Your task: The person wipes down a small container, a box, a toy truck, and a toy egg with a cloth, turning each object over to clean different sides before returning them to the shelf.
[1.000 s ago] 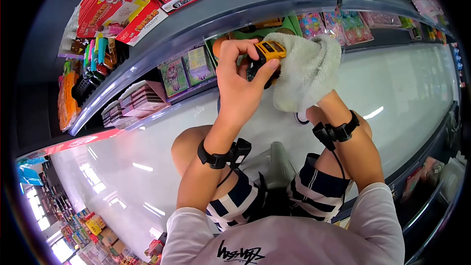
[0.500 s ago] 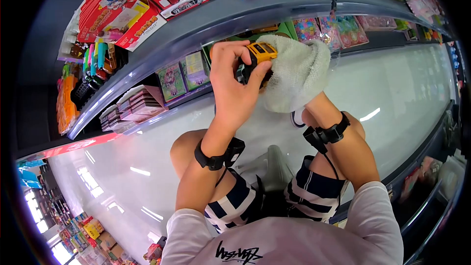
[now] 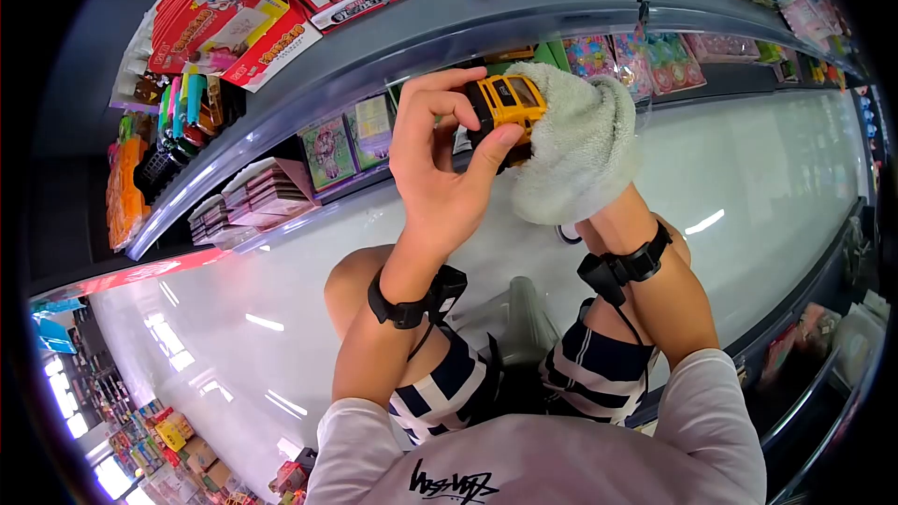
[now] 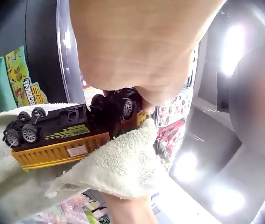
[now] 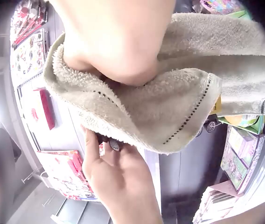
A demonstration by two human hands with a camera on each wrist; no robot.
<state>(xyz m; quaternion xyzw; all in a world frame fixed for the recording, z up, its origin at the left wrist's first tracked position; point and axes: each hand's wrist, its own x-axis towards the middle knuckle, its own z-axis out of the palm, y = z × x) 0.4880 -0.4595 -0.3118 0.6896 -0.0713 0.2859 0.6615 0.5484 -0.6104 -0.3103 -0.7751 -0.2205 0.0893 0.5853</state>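
In the head view my left hand (image 3: 438,164) grips the yellow and black cab of a toy truck (image 3: 514,101) between thumb and fingers. A pale grey towel (image 3: 582,145) drapes over my right hand and covers the truck's other end. The left wrist view shows the truck wheels up, its long ribbed yellow trailer (image 4: 62,151) lying against the towel. My right hand (image 5: 118,51) holds the towel around the truck, its fingers hidden in the folds. Black wheels peek out near my left fingers in the right wrist view.
A dark shelf edge (image 3: 374,51) runs just beyond the hands, with red toy boxes (image 3: 220,23) on top. Below it stand card packs (image 3: 329,150) and colourful bagged goods (image 3: 669,65). Under the person is a grey stool (image 3: 526,318) on the shiny floor (image 3: 253,318).
Both hands, with truck and towel, first shifted slightly left, then the towel came back a little to the right. The cab has turned, so more of its yellow top and windows shows.
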